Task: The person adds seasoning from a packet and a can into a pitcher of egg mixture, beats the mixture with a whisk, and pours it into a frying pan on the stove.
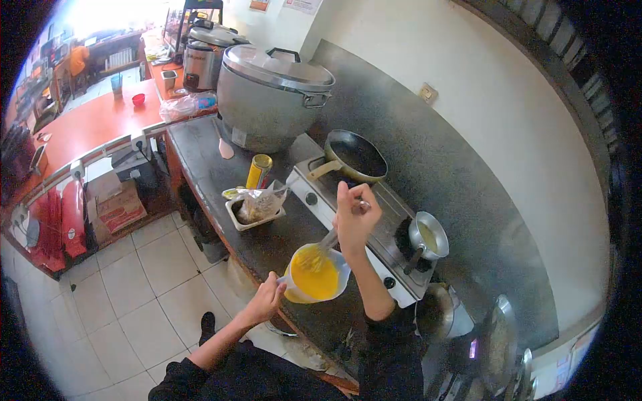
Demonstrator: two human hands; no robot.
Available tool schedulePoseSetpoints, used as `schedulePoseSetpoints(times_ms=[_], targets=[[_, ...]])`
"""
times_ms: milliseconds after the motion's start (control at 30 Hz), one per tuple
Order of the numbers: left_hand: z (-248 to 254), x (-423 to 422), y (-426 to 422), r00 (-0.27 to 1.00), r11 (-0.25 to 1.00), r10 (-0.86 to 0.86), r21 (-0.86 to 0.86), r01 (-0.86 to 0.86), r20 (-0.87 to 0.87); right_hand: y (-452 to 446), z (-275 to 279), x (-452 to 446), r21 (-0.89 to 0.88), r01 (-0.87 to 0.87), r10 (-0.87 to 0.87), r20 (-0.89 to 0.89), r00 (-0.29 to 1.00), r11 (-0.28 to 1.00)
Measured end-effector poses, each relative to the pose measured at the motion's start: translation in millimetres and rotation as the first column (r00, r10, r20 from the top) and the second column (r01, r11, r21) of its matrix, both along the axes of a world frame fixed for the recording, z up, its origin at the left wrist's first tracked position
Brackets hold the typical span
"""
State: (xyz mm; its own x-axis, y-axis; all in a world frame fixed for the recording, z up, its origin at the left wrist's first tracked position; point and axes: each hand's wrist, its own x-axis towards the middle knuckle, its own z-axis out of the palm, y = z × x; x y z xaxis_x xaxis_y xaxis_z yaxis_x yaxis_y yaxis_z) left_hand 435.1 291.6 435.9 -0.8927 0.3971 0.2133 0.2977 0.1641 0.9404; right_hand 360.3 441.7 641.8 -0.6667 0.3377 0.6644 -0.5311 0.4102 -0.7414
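My left hand (266, 299) is closed around the handle of a white plastic measuring jug (342, 271), which is tilted a little over the counter's front edge. Yellow liquid that looks like beaten egg (319, 282) fills its lower part. In my right hand (356, 217), above the jug, is the handle of a whisk (328, 240). The whisk's wires dip into the yellow liquid. Behind the jug, a small metal tray (251, 222) holds a clear plastic bag (264, 200), and a yellow can (259, 171) stands just beyond it.
A gas stove (394, 274) runs along the wall, carrying a frying pan (358, 157) and a small saucepan (430, 235). A large rice cooker (267, 100) stands at the counter's far end beside a pink spoon (225, 148). Farther off, a person in orange (79, 60) is visible.
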Motion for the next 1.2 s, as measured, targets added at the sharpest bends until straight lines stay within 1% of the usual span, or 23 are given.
schedulePoseSetpoints(times_ms=[67,100,133,167,233,267,333,367,400,467,567,667,733,767,800,867,967,1000,1033,1067,1100,1167,1200], targets=[[5.2,0.0,-0.8,1.0,1.0,0.012,0.001,-0.012,-0.025,31.0,-24.5,-20.3,0.083,0.194,-0.185,-0.113,0.976,0.977],[1.4,-1.2,-1.2,1.0,1.0,-0.015,-0.001,0.015,0.01,43.1,-28.0,-23.1,0.117,0.29,-0.268,-0.172,0.948,0.95],[-4.2,-3.5,-1.9,0.998,0.999,-0.041,-0.001,0.041,0.045,49.8,-30.0,-14.5,0.045,0.338,-0.332,-0.105,0.937,0.94],[-8.0,-5.4,-1.2,0.995,0.998,-0.065,0.002,0.065,0.077,57.4,-35.0,-4.2,0.032,0.327,-0.324,-0.07,0.943,0.944],[-0.8,-4.3,-1.2,0.999,0.999,-0.042,0.016,0.042,0.03,65.4,-43.4,14.4,0.005,0.3,-0.3,-0.002,0.954,0.954],[2.0,-4.3,-1.6,1.0,0.999,-0.031,0.02,0.031,0.006,59.0,-45.5,22.5,0.044,0.239,-0.241,0.03,0.97,0.97],[-3.9,-6.1,0.1,1.0,0.999,-0.026,0.028,0.026,-0.007,17.6,-25.5,46.6,0.111,0.115,-0.126,0.099,0.987,0.987],[-6.7,-5.8,0.6,1.0,0.999,-0.028,0.028,0.028,-0.009,0.9,-10.9,55.8,0.084,-0.055,0.036,0.212,0.977,0.995],[-4.2,-5.0,0.1,1.0,1.0,-0.021,0.02,0.021,-0.014,-13.0,-0.4,59.5,0.035,-0.219,0.197,0.318,0.927,0.975],[2.8,-2.2,-2.1,1.0,1.0,-0.008,0.003,0.008,-0.024,-33.1,2.5,47.2,0.042,-0.32,0.295,0.29,0.911,0.947],[-8.0,-3.5,2.2,0.995,0.999,0.037,0.003,-0.036,-0.089,-45.0,-9.6,4.7,0.137,-0.228,0.221,0.065,0.973,0.964],[-0.9,-2.2,-2.1,0.997,0.999,-0.022,-0.029,0.02,-0.079,-14.7,-36.7,-41.5,0.187,0.013,-0.002,-0.06,0.998,0.982],[2.6,-2.6,-4.7,0.999,0.999,-0.041,-0.031,0.041,-0.017,14.6,-32.3,-37.4,0.087,0.143,-0.137,-0.074,0.988,0.986],[3.7,-2.1,-4.7,0.999,0.998,-0.049,-0.029,0.05,0.014,34.9,-36.6,-33.9,0.058,0.241,-0.238,-0.056,0.97,0.969],[4.3,-0.8,-4.9,0.999,0.999,-0.042,-0.029,0.042,0.009,52.7,-42.3,-25.4,0.03,0.337,-0.336,-0.037,0.941,0.941],[5.5,0.0,-4.8,1.0,0.999,-0.02,-0.03,0.02,-0.003,70.9,-49.4,0.6,-0.154,0.383,-0.369,0.113,0.922,0.911],[1.9,-0.2,-3.8,0.999,0.999,-0.002,-0.048,0.0,-0.051,45.4,-54.0,38.6,-0.038,0.202,-0.198,0.094,0.976,0.979],[-0.8,-2.1,-2.7,0.999,0.999,-0.023,-0.037,0.022,-0.035,24.4,-48.0,46.6,0.01,0.069,-0.069,0.082,0.994,0.998],[-4.9,-4.7,-1.7,0.999,0.999,-0.045,-0.028,0.044,-0.018,-0.4,-40.5,55.2,0.056,-0.065,0.06,0.077,0.995,0.996],[-7.6,-5.2,-2.3,0.998,0.997,-0.068,-0.021,0.068,0.001,-20.9,-26.1,59.5,0.15,-0.142,0.131,0.086,0.988,0.978],[-5.8,-3.8,-3.4,0.999,0.998,-0.053,-0.03,0.053,-0.002,-37.5,-12.4,56.3,0.242,-0.218,0.199,0.102,0.975,0.946],[0.5,-0.8,-3.9,1.0,0.999,-0.026,-0.043,0.025,-0.009,-59.9,-3.1,39.7,0.146,-0.243,0.22,0.162,0.962,0.959],[0.2,-0.2,-3.4,1.0,0.999,-0.009,-0.043,0.008,-0.024,-63.8,-2.9,23.1,0.158,-0.217,0.2,0.113,0.973,0.963]])
